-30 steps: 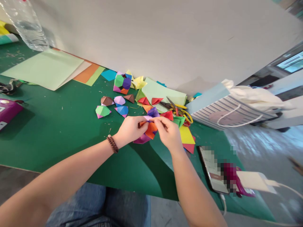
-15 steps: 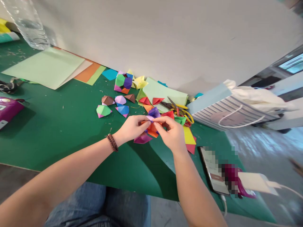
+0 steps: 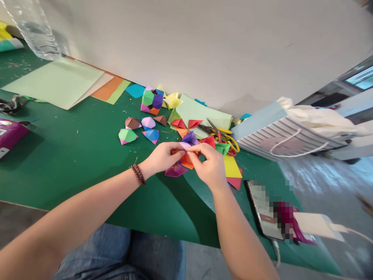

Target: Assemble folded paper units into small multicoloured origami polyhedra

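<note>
- Work is sitting partway, by the look of it: a many-coloured paper cluster (image 3: 152, 101) is standing already joined at the back.
- Four two-coloured units are lying nearer, seemingly finished: brown (image 3: 133, 123), lilac (image 3: 148, 122), green (image 3: 128, 135) and blue (image 3: 151, 135).
- Plenty is apparently remaining: red folded pieces (image 3: 178, 123) are waiting loose, and flat pale green sheets (image 3: 55, 81) are lying unfolded.
- And here, in front of the person, the paper piece (image 3: 187, 162) is sitting between both hands, over the green table (image 3: 72, 171).
- The left hand (image 3: 163, 157) is pinching it, thumb and forefinger together; the right hand (image 3: 210, 163) is pressing in opposite, its fingertips also closed on the paper.
- It's showing bright orange folds below the fingertips, with purple peeking between them; most of its shape is hiding behind the hands.
- A magenta piece (image 3: 176, 170) is showing just below; whether it's joining on, I'm not able to tell.
</note>
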Available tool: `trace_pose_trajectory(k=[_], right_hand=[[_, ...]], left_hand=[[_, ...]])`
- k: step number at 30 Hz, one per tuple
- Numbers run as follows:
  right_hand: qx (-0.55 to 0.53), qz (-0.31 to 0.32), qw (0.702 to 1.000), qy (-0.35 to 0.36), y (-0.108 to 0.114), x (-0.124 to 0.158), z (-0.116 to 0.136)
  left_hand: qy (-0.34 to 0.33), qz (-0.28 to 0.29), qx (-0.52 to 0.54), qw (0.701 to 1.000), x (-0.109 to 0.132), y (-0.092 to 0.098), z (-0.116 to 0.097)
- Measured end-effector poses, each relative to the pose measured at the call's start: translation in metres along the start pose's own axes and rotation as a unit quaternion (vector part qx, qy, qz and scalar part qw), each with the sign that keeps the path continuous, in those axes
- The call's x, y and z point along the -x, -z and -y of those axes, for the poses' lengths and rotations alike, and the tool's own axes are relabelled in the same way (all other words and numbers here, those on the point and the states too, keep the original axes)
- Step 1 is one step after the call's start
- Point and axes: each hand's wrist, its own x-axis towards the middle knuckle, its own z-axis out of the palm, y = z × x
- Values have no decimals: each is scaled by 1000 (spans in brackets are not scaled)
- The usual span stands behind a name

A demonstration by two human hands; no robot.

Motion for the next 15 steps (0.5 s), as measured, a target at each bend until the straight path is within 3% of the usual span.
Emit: trace_pose_trajectory(k=[4,7,11,15], right_hand=[[-127,56,982,-126,-1,-1,-9],[-160,61,970,-175,-2,-3,-11],[-105,76,976,-173,-1,-3,-7],[-42,84,988,-126,1,-2,-3]], left_hand=[[-58,-33,-123,990,2,2,-2],[-88,-44,-188,977,2,2,-1],[-109,-34,-227,967,2,0,1],[-113,-28,-229,966,2,-1,1]])
